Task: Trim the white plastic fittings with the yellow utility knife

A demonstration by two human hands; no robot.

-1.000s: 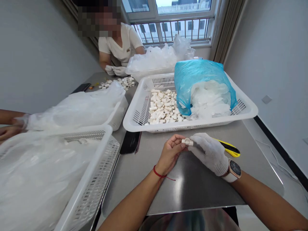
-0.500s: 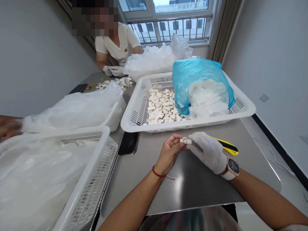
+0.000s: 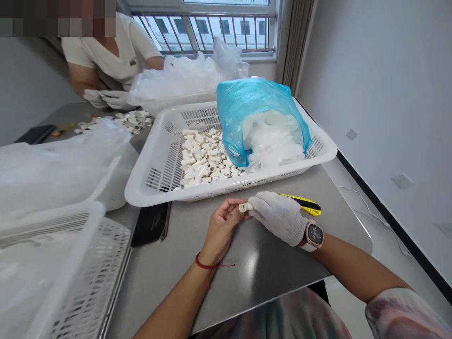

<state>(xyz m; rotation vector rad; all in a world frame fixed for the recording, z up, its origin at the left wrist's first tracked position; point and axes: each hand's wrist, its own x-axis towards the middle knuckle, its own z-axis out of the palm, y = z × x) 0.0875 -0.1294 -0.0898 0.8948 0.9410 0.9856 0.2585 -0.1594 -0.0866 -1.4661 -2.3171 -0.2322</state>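
One fitting (image 3: 244, 207), long axis sideways

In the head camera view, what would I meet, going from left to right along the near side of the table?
White basket → dark flat item → bare left hand → small white fitting → gloved right hand → yellow-and-black cutter.

Seen from the person's head — one camera looking forward and down, close above their own hands (image 3: 278, 217), across a metal desk (image 3: 247, 282) toward a window (image 3: 212, 8).
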